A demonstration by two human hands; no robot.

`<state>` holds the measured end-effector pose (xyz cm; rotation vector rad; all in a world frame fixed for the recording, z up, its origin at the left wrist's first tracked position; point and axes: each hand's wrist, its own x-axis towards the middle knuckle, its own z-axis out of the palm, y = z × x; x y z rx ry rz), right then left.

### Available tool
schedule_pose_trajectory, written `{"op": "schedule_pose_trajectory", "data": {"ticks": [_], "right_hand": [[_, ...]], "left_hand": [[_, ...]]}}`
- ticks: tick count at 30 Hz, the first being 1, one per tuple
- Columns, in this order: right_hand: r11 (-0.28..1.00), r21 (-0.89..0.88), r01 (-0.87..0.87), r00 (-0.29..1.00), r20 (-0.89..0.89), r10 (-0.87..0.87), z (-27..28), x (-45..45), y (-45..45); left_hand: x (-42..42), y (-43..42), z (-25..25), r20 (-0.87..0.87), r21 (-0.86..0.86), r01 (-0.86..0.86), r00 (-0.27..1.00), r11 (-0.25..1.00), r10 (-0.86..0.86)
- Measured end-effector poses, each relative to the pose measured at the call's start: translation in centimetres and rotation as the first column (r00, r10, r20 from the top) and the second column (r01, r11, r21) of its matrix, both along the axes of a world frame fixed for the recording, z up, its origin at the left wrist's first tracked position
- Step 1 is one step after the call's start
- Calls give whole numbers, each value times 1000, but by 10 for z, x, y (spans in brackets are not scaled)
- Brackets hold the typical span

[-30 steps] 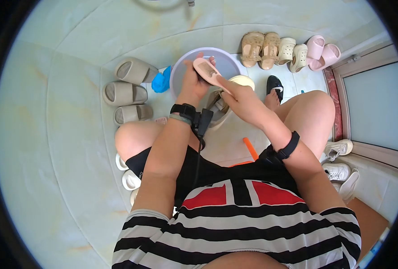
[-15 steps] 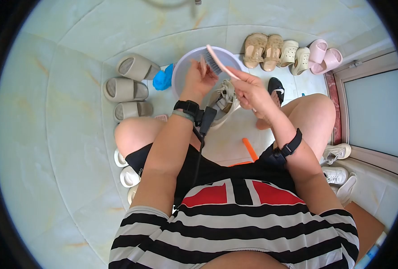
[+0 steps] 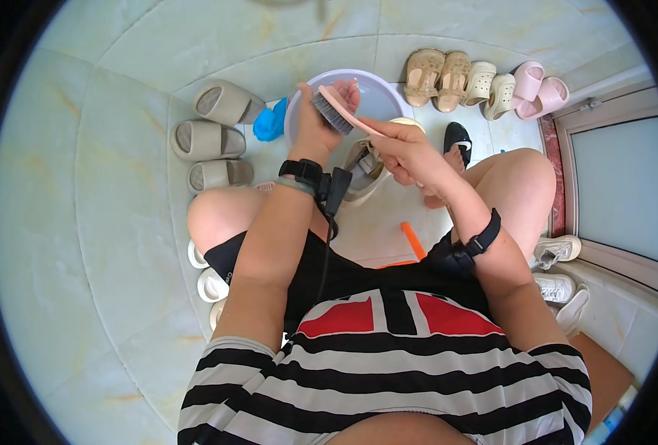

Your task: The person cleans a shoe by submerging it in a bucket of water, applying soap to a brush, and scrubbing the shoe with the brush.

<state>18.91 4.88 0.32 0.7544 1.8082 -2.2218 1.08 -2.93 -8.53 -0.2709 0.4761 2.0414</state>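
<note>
My right hand (image 3: 410, 152) is closed around the handle of a pink brush (image 3: 338, 104) with grey bristles. Palm up, my left hand (image 3: 316, 133) has its fingers stretched out under the brush head, and the bristles meet or nearly meet the palm. Both hands are over the near side of a pale lavender basin (image 3: 292, 122), which seems to hold water. Below the hands, a whitish sneaker (image 3: 364, 178) lies at the basin's near edge, partly covered by my right hand.
Grey slippers (image 3: 209, 139) and a blue plastic bag (image 3: 270, 122) stand at the left. Brown clogs (image 3: 423, 78), cream clogs (image 3: 479, 83) and pink slippers (image 3: 543, 99) line the back wall. An orange object (image 3: 413, 241) lies between my legs; white sneakers (image 3: 555, 288) are by the door.
My left hand has turned palm up and opened out under the brush. The brush has moved left and slightly down, its bristles now over the palm.
</note>
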Motion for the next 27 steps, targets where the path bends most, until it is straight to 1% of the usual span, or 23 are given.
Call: {"op": "schedule_pose_trajectory", "data": {"ticks": [2, 3, 4, 5, 7, 8, 9, 10, 11, 12, 13, 14, 15, 16, 17, 18, 19, 20, 21, 22, 24, 26, 27], "right_hand": [[999, -26, 20, 998, -59, -21, 1, 1, 4], [1000, -24, 17, 998, -57, -18, -11, -2, 3], [924, 360, 127, 964, -264, -30, -35, -7, 0], [701, 651, 291, 893, -448, 46, -48, -8, -3], [718, 649, 250, 903, -424, 70, -42, -7, -5], [732, 647, 214, 911, -403, 91, -39, -5, -6], [915, 373, 158, 959, -279, -52, -20, -2, -4], [988, 54, 142, 986, -92, -137, 1, 2, 3], [975, -133, 178, 970, -144, -197, 7, 6, 10], [928, -318, 197, 949, -176, -261, 11, 8, 16], [921, -294, 256, 929, -190, -318, 17, 8, 20], [910, -271, 314, 905, -203, -373, 20, 9, 21], [900, -310, 306, 903, -206, -378, 21, 11, 25], [888, -348, 300, 898, -211, -386, 20, 12, 30], [865, -372, 337, 885, -187, -426, 14, 13, 33], [840, -388, 378, 870, -163, -466, 3, 13, 36], [836, -400, 376, 872, -153, -465, -3, 14, 36], [831, -411, 375, 874, -144, -465, -9, 13, 37], [835, -404, 373, 875, -148, -462, -15, 13, 36], [839, -394, 376, 875, -147, -461, -20, 13, 34], [869, -311, 385, 892, -114, -436, -25, 9, 29], [893, -290, 345, 915, -108, -389, -38, 11, 37], [885, -289, 365, 911, -86, -404, -45, 12, 40]], "left_hand": [[2, 1, 4, -42, 13, -12, 999, 1000, 12], [5, 2, 11, -87, 7, 9, 996, 1000, -8], [8, 3, 18, -131, -1, 26, 991, 1000, -26], [10, 3, 22, -128, -2, 18, 992, 1000, -18], [9, 0, 27, -194, -149, 45, 978, 988, -74], [5, -4, 29, -187, -158, 17, 981, 987, -46], [-2, -10, 33, -209, -110, 23, 977, 994, -46], [-12, -17, 36, -233, -63, 31, 971, 998, -45], [-29, -25, 44, -263, -47, 60, 962, 997, -70], [-43, -39, 59, -297, -33, 85, 951, 996, -91], [-50, -60, 83, -293, -48, 33, 955, 998, -45], [-57, -83, 112, -812, -183, -126, 578, 975, -78], [-64, -106, 135, -971, -217, -329, -24, 919, -238], [-80, -126, 151, -969, -223, -373, -17, 901, -247], [-102, -145, 162, -903, -221, -254, 419, 942, -98], [-125, -167, 161, -631, -136, -153, 775, 979, 34], [-138, -192, 153, -757, -231, -208, 652, 950, -41], [-138, -212, 137, -757, -230, -243, 653, 942, -16], [-132, -231, 116, -808, -405, -279, 555, 871, -197], [-125, -248, 89, -797, -559, -327, 464, 762, -386], [-110, -274, 16, -731, -645, -316, 520, 695, -442], [-81, -283, -59, -594, -715, -291, 732, 636, -333], [-70, -286, -99, -506, -771, -262, 806, 581, -307]]}}
